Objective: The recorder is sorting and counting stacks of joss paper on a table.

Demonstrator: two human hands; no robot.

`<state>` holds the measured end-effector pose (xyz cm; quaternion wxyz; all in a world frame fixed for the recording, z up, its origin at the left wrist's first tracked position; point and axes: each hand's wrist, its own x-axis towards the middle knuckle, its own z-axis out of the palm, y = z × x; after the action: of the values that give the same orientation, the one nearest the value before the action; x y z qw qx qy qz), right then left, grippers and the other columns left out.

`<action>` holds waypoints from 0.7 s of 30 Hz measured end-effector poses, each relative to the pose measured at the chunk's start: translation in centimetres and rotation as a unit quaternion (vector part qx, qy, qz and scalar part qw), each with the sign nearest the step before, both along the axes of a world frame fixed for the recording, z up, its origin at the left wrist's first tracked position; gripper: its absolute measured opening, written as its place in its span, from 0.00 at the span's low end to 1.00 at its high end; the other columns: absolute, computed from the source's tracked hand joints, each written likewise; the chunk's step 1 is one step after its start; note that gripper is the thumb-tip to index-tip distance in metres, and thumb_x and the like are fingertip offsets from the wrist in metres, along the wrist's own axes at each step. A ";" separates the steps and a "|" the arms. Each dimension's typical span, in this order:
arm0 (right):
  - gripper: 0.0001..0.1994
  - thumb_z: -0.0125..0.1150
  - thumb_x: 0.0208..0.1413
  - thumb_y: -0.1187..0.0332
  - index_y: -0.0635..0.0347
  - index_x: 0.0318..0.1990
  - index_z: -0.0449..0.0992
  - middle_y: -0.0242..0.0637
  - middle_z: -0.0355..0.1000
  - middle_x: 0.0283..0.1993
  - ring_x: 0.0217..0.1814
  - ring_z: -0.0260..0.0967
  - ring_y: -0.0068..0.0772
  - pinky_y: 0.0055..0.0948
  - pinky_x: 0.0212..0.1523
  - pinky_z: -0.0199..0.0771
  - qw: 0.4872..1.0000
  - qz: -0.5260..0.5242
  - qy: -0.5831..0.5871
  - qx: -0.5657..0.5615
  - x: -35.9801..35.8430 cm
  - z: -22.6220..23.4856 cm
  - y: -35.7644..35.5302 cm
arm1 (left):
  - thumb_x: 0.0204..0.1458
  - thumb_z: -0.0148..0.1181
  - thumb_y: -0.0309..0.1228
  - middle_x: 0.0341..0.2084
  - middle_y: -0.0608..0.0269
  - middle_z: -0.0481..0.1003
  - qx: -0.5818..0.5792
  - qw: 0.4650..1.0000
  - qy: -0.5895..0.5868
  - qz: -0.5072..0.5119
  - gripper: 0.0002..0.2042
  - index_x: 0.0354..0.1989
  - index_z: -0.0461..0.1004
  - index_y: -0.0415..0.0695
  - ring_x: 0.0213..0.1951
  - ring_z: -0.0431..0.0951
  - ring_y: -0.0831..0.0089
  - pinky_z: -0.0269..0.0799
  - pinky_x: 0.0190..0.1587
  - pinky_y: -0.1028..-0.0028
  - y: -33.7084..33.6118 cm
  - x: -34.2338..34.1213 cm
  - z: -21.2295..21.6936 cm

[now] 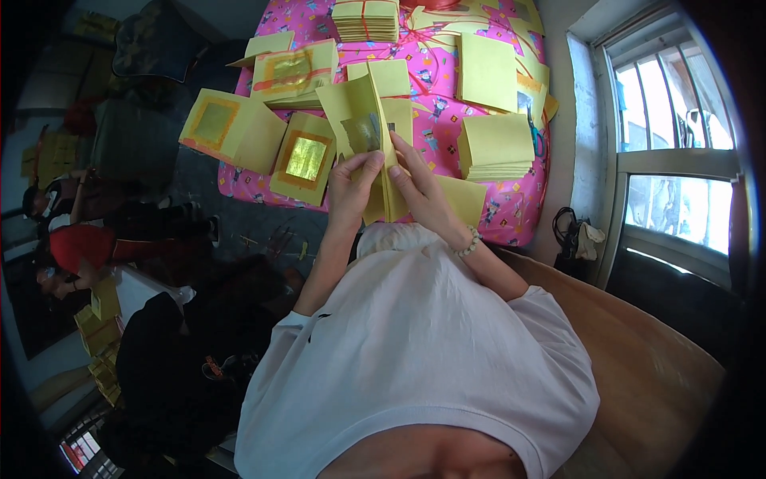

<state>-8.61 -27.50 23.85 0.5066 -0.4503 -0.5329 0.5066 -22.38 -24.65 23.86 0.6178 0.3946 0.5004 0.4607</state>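
Both my hands hold a sheaf of yellow paper sheets (369,112) upright in front of my chest, above the near edge of a pink patterned cloth (447,112). My left hand (351,191) pinches the left side, its thumb on a sheet with a silver foil square (363,132). My right hand (419,188) grips the right side, fingers spread along the fold. A bead bracelet (469,242) sits on my right wrist.
Stacks of yellow paper lie over the cloth: gold-foil sheets (307,158) at left, plain stacks (496,146) at right, a tied bundle (365,20) at the back. A window (678,144) is at right. Other people (76,239) sit at left.
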 end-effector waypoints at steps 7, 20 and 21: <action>0.25 0.46 0.62 0.70 0.55 0.66 0.52 0.42 0.56 0.57 0.57 0.58 0.30 0.28 0.54 0.65 1.000 0.001 0.026 -0.017 0.0 -0.1 0.0 | 0.51 0.62 0.36 0.28 0.68 0.76 0.020 1.000 0.011 0.019 0.11 0.33 0.80 0.39 0.33 0.71 0.83 0.66 0.39 0.80 0.0 0.4 -0.2; 0.25 0.45 0.63 0.67 0.56 0.66 0.51 0.41 0.56 0.58 0.57 0.58 0.29 0.28 0.54 0.64 0.999 0.011 0.029 -0.018 0.1 0.0 0.0 | 0.53 0.60 0.35 0.28 0.68 0.77 0.006 1.000 -0.005 0.011 0.11 0.35 0.79 0.39 0.33 0.71 0.84 0.66 0.38 0.81 -0.1 0.7 0.6; 0.25 0.45 0.63 0.67 0.56 0.66 0.51 0.41 0.56 0.58 0.57 0.58 0.29 0.28 0.54 0.64 1.000 0.008 0.019 -0.010 0.1 0.1 0.0 | 0.53 0.60 0.35 0.28 0.68 0.77 0.006 1.000 -0.005 0.010 0.11 0.35 0.79 0.39 0.33 0.71 0.84 0.66 0.38 0.81 -0.1 0.7 0.6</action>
<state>-8.51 -27.54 23.94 0.5077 -0.4414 -0.5217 0.5246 -21.70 -24.80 24.47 0.6131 0.3909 0.4984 0.4721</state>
